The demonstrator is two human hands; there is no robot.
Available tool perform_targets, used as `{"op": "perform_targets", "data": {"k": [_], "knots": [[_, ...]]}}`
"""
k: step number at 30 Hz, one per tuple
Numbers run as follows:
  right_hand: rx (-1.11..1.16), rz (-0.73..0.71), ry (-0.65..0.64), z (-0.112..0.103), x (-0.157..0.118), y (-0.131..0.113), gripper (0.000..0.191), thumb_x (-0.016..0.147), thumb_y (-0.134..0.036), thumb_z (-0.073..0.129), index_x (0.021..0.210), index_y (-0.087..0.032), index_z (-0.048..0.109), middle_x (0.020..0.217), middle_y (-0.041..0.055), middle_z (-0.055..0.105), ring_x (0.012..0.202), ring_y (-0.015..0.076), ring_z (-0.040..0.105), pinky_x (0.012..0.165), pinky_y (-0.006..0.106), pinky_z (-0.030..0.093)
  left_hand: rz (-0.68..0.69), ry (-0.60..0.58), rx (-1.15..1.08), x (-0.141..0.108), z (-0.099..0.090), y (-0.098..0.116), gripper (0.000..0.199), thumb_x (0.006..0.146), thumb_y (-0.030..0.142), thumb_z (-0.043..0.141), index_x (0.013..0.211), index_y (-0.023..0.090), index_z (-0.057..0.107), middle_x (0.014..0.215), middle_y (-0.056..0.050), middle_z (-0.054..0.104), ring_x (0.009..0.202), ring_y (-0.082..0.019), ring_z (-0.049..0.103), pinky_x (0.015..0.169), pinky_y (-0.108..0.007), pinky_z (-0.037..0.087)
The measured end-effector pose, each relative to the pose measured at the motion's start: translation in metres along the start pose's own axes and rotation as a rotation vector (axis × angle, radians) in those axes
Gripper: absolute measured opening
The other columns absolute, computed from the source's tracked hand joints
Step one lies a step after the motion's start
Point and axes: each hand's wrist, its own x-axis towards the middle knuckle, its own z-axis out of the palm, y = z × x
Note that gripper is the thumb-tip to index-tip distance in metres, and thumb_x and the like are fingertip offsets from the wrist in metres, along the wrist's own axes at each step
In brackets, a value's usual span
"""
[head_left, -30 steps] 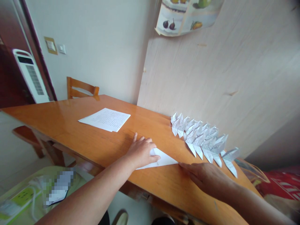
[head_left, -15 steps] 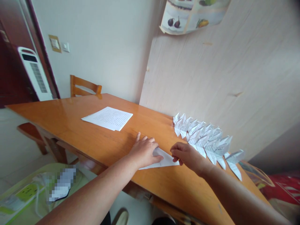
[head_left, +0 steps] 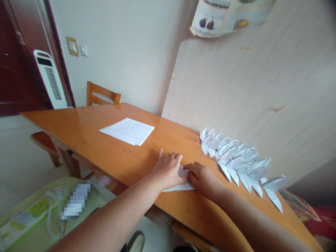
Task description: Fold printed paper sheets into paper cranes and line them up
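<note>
The person's left hand (head_left: 169,170) lies palm down, its thumb spread away from the fingers, pressing a folded white sheet (head_left: 180,188) against the tabletop. The right hand (head_left: 203,178) comes in just beside it at 3 o'clock, narrow, with fingers curled and tips on the sheet near the left thumb; from where I stand I can't tell whether it pinches the paper or only presses it. The sheet sits near the table's front edge, mostly hidden under the 2 hands.

Taking those hands as the clock's centre, the biggest thing is the pale board (head_left: 231,87) rising at 1 o'clock. Then comes the orange-brown wooden table (head_left: 147,161), running off towards 10. A tall white vented unit (head_left: 52,80) stands well beyond the table at 10, and a wooden chair (head_left: 103,94) shows behind the far edge between 10 and 11. Between 12 and 1 hangs a poster (head_left: 223,24) with painted fruit.

Between 2 and 3, pointed paper pieces (head_left: 236,161) stand in close ranks, with 1 slightly apart at the near end. At 10 lies a flat stack of written sheets (head_left: 128,131). Down between 8 and 9 is a green-and-white power strip (head_left: 39,208).
</note>
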Motion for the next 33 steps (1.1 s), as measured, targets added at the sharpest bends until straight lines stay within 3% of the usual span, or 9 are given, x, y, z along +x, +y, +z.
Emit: {"op": "perform_targets", "data": {"k": [8, 19, 26, 33], "knots": [[-0.163, -0.033, -0.094, -0.005, 0.006, -0.006, 0.041, 0.089, -0.014, 0.046, 0.122, -0.024, 0.067, 0.096, 0.0067, 0.065, 0.088, 0.0187, 0.063, 0.078, 0.025, 0.043, -0.020, 0.005, 0.009, 0.000, 0.000, -0.001, 0.059, 0.070, 0.059, 0.072, 0.111, 0.020, 0.056, 0.110, -0.011, 0.066, 0.109, -0.034, 0.059, 0.112, -0.063, 0.024], [-0.314, -0.045, -0.190, -0.008, 0.016, -0.006, 0.048, 0.089, -0.014, 0.045, 0.132, -0.027, 0.060, 0.098, 0.0074, 0.068, 0.090, 0.0207, 0.066, 0.076, 0.027, 0.042, -0.012, 0.002, -0.015, -0.001, -0.001, 0.000, 0.062, 0.072, 0.059, 0.072, 0.118, 0.022, 0.053, 0.114, -0.011, 0.067, 0.111, -0.035, 0.059, 0.113, -0.065, 0.018], [-0.333, -0.078, -0.216, -0.018, 0.012, -0.009, 0.048, 0.095, -0.020, 0.042, 0.141, -0.025, 0.054, 0.098, 0.0099, 0.068, 0.086, 0.0224, 0.067, 0.072, 0.029, 0.043, 0.044, -0.026, -0.043, 0.000, -0.001, -0.001, 0.076, 0.073, 0.056, 0.074, 0.135, 0.023, 0.045, 0.128, -0.011, 0.064, 0.118, -0.035, 0.056, 0.114, -0.065, 0.016], [-0.250, -0.153, -0.204, -0.024, 0.002, 0.006, 0.045, 0.091, -0.017, 0.046, 0.132, -0.025, 0.063, 0.101, 0.0076, 0.068, 0.090, 0.0206, 0.066, 0.079, 0.028, 0.045, 0.049, -0.056, -0.022, 0.000, -0.004, -0.001, 0.061, 0.074, 0.058, 0.074, 0.124, 0.027, 0.055, 0.121, -0.006, 0.068, 0.114, -0.034, 0.057, 0.114, -0.067, 0.013]]}}
